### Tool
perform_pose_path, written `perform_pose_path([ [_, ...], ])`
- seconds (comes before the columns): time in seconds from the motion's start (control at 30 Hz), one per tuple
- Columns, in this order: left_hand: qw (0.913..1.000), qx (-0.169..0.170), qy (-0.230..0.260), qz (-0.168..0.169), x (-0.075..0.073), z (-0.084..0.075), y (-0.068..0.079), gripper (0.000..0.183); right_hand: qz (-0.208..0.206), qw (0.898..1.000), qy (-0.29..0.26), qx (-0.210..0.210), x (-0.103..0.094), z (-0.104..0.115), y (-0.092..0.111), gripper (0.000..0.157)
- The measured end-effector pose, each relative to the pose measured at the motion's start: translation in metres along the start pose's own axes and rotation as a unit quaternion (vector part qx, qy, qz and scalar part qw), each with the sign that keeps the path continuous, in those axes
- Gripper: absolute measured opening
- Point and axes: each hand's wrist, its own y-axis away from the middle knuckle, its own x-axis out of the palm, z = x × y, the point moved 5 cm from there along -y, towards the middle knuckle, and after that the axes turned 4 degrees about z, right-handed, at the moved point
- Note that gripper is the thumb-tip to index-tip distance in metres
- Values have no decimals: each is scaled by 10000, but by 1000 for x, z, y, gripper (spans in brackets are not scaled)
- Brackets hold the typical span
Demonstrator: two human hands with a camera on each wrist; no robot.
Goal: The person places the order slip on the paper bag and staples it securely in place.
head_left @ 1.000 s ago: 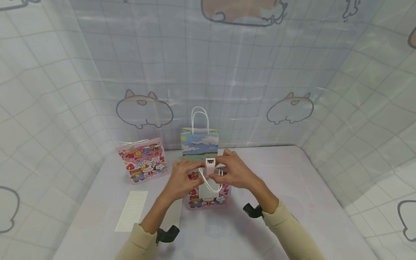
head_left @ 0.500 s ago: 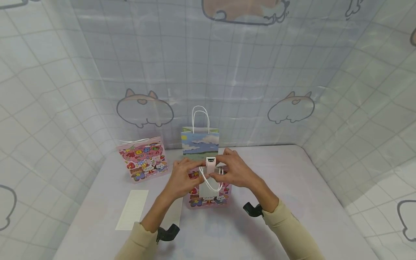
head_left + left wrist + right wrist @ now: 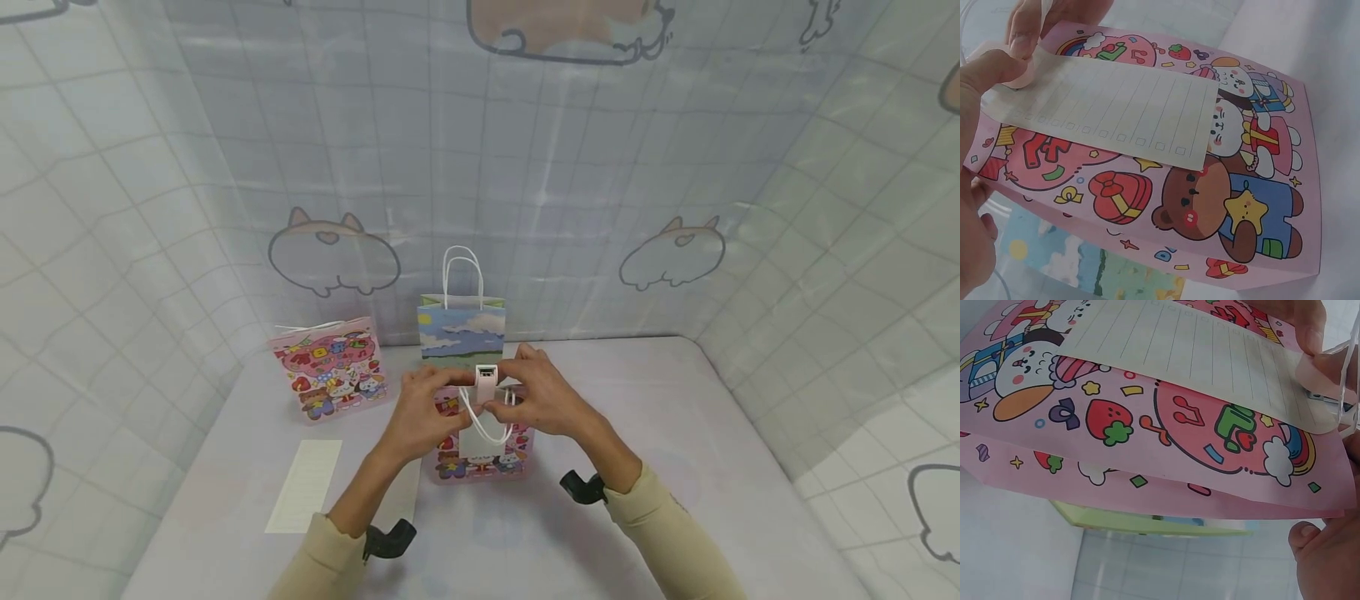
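A small pink-and-white stapler sits at the top edge of a pink cartoon gift bag. A lined paper slip with checkboxes lies over the bag's front, its upper end under the stapler. My left hand pinches the stapler from the left, thumb in front, other fingers behind the bag in the left wrist view. From the right, my right hand also pinches it between thumb and index finger. The bag's white cord handle hangs down in front of the slip. The stapler's far end is hidden.
Another pink cartoon bag stands at the left. A blue landscape bag with raised handles stands behind my hands. One lined slip lies on the table at left, and another lies partly under my left forearm.
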Motion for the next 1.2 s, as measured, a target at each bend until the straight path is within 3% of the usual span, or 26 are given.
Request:
perform_pose_path([
  [0.43,9999,44,-62,-131,-1,-1,1,43,-31,9998,-16,-194,0,2,0,21],
  [0.83,9979,583,-98,-257,0,0,1,38,-214,9985,-140,-474,3,5,5,19],
  [1.2,9993,349,-23,-139,0,2,0,38,-187,9990,71,-388,2,5,4,22],
])
